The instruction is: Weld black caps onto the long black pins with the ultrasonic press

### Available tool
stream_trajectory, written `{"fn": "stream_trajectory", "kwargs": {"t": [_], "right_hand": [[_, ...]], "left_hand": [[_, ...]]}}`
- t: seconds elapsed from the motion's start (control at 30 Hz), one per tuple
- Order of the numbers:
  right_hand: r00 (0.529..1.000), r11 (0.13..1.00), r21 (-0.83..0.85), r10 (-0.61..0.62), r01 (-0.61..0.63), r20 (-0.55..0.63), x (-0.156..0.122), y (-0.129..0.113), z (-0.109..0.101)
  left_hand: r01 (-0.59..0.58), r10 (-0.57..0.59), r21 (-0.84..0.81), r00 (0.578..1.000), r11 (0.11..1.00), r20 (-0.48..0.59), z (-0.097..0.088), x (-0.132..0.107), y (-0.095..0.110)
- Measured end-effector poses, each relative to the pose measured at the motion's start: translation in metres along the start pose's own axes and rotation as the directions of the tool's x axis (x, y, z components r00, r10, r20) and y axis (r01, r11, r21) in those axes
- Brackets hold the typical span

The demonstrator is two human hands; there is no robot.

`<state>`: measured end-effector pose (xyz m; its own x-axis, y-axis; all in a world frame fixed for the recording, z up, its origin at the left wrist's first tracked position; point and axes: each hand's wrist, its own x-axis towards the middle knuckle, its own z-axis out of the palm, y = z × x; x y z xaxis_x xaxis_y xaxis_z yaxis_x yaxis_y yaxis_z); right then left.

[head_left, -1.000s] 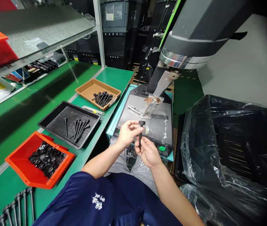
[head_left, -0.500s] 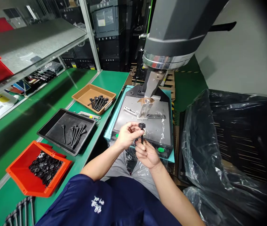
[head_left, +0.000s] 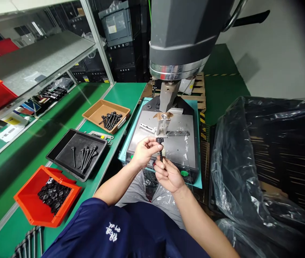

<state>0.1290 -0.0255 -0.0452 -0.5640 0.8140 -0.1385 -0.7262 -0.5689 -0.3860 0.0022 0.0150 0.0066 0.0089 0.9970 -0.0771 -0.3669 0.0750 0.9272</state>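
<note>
Upright between my hands is a black knob-headed bolt (head_left: 159,141), its wide head on top. The fingers of my left hand (head_left: 144,153) are closed on it just below the head. Lower on the shaft, my right hand (head_left: 170,175) pinches it, so the tip is hidden. Beyond the hands, a metal fixture (head_left: 163,123) stands on the grey machine plate (head_left: 141,139), beneath the press's tapered metal horn (head_left: 167,96). The bolt is in front of this fixture, apart from it.
On the green bench at left are a brown tray (head_left: 92,114) and a black tray (head_left: 61,154), both with similar bolts. An orange bin (head_left: 24,193) holds small black parts. More bolts (head_left: 32,240) lie at the bottom left. Clear plastic sheeting (head_left: 230,154) covers a black container at right.
The camera view has shifted, so the press and bench appear displaced. Both hands keep their hold on the bolt, with little visible movement.
</note>
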Motion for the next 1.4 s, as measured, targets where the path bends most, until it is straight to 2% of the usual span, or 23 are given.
{"fn": "stream_trajectory", "kwargs": {"t": [0.27,0.4,0.47,0.57,0.67,0.77,0.9,0.97,1.13,1.27,1.33,1.4], "right_hand": [[0.999,1.0,-0.008,-0.016,0.016,-0.031,-0.004,-0.006,0.003],[0.998,0.996,-0.089,-0.029,0.023,-0.062,-0.003,-0.008,-0.003],[0.991,0.982,-0.183,-0.064,0.042,-0.115,0.0,-0.008,-0.008],[0.941,0.912,-0.398,-0.214,0.097,-0.261,0.005,-0.009,-0.018],[0.888,0.85,-0.519,-0.305,0.091,-0.345,0.003,-0.011,-0.029],[0.897,0.859,-0.507,-0.277,0.07,-0.344,-0.008,-0.012,-0.038],[0.902,0.88,-0.469,-0.258,0.071,-0.347,-0.023,-0.011,-0.047],[0.898,0.883,-0.461,-0.268,0.083,-0.35,-0.028,-0.01,-0.052],[0.896,0.886,-0.451,-0.282,0.107,-0.343,-0.033,-0.008,-0.06],[0.899,0.888,-0.446,-0.28,0.11,-0.336,-0.037,-0.01,-0.06],[0.895,0.887,-0.447,-0.286,0.114,-0.341,-0.038,-0.012,-0.06],[0.894,0.887,-0.449,-0.287,0.111,-0.346,-0.039,-0.013,-0.061]], "left_hand": [[0.016,-0.016,0.004,1.0,1.0,0.015,0.004,0.003,-0.001],[-0.01,0.01,0.003,0.997,1.0,0.079,0.003,0.008,0.001],[-0.025,0.018,0.05,0.992,0.998,0.126,0.0,0.016,0.006],[-0.083,0.064,0.133,0.988,0.988,0.138,-0.004,0.036,0.013],[-0.17,0.162,0.241,0.985,0.956,0.056,-0.005,0.064,0.017],[-0.23,0.248,0.412,0.969,0.882,0.01,-0.001,0.09,0.016],[-0.314,0.367,0.589,0.93,0.744,0.032,0.008,0.117,0.009],[-0.32,0.385,0.636,0.922,0.703,0.039,0.009,0.127,0.004],[-0.357,0.396,0.602,0.915,0.714,0.073,0.005,0.148,-0.005],[-0.339,0.4,0.636,0.915,0.694,0.051,0.003,0.16,-0.003],[-0.313,0.366,0.65,0.929,0.693,0.056,0.004,0.166,0.0],[-0.269,0.299,0.62,0.952,0.737,0.058,0.004,0.172,0.004]]}}
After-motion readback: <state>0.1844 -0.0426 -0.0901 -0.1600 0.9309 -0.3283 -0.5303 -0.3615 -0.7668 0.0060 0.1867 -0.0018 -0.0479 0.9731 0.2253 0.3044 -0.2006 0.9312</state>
